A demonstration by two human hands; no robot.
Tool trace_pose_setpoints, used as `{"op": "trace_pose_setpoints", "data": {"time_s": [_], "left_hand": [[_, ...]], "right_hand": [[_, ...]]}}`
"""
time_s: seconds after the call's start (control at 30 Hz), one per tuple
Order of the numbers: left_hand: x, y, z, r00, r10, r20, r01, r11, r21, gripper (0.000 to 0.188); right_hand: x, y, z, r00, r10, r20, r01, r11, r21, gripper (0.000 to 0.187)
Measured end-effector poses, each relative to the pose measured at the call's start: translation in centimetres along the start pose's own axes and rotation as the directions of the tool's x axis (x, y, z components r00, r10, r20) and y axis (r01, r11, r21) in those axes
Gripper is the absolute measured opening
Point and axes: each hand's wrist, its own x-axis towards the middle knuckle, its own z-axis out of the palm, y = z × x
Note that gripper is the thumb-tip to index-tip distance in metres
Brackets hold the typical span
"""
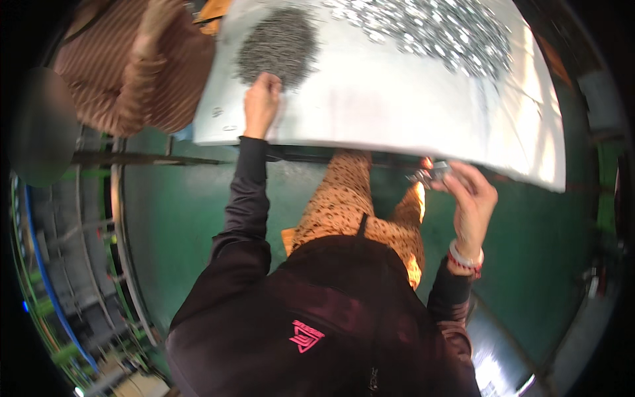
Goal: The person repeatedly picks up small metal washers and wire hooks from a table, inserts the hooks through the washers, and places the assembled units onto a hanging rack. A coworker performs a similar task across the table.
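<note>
My left hand [262,102] is at the near edge of a heap of thin grey metal pins [278,46] on the white table. Its fingers are pinched together, and whatever they may hold is hidden. My right hand [473,198], with a white and a red bracelet at the wrist, is off the table's front edge, above my lap. Between its thumb and fingers are small shiny metal pieces [438,173], too blurred to name exactly.
A wide heap of small shiny metal parts [430,30] covers the far right of the white table [370,112]. Two small loose pieces [229,128] lie near its left edge. A person in a brown striped top [178,79] sits at the left, close to the table.
</note>
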Motion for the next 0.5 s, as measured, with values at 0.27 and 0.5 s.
{"op": "trace_pose_setpoints", "data": {"time_s": [0.27, 0.5], "left_hand": [[-6.4, 19.0, -0.4, 0.629, 0.415, 0.657, 0.581, 0.312, -0.752, 0.01], [-7.0, 20.5, 1.8, 0.531, 0.435, 0.727, 0.585, 0.433, -0.686, 0.013]], "right_hand": [[0.1, 1.8, -0.2, 0.997, 0.022, -0.077, -0.007, 0.981, 0.194, 0.022], [0.1, 2.5, 0.3, 0.996, 0.011, -0.083, 0.009, 0.974, 0.228, 0.019]]}}
